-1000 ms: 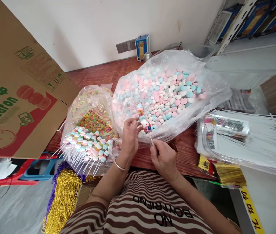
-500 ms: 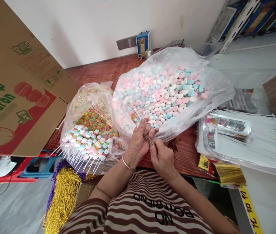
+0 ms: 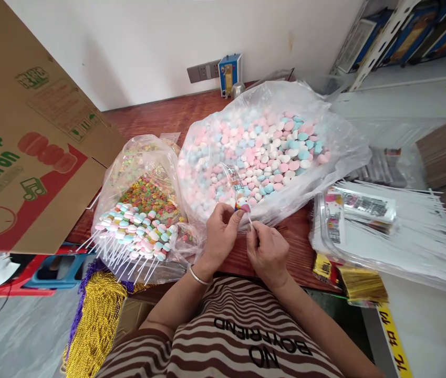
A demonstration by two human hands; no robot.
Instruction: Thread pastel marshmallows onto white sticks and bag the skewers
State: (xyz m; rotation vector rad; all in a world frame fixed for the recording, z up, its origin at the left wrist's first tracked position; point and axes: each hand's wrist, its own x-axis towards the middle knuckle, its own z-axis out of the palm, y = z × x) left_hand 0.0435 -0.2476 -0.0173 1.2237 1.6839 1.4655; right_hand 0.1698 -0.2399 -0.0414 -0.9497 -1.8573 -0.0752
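Note:
My left hand is closed, its thumb and fingers pinching a small clear printed wrapper with colourful candy at its lower end. A white stick comes out below the candy, and my right hand is closed on it. Just beyond both hands lies a large clear bag of pastel candies, pink, white and blue. Left of them, finished-looking candy sticks lie in a bundle on a bag of small ring-shaped candies.
A big cardboard box stands at the left. At the right, a clear tray holds white sticks and printed wrappers. Gold twist ties lie by the table edge. A blue device stands against the wall.
The wrapper has come up into view, pointing away from me above my left fingers. My right hand has moved slightly down and right along the stick. The whole view has shifted a little.

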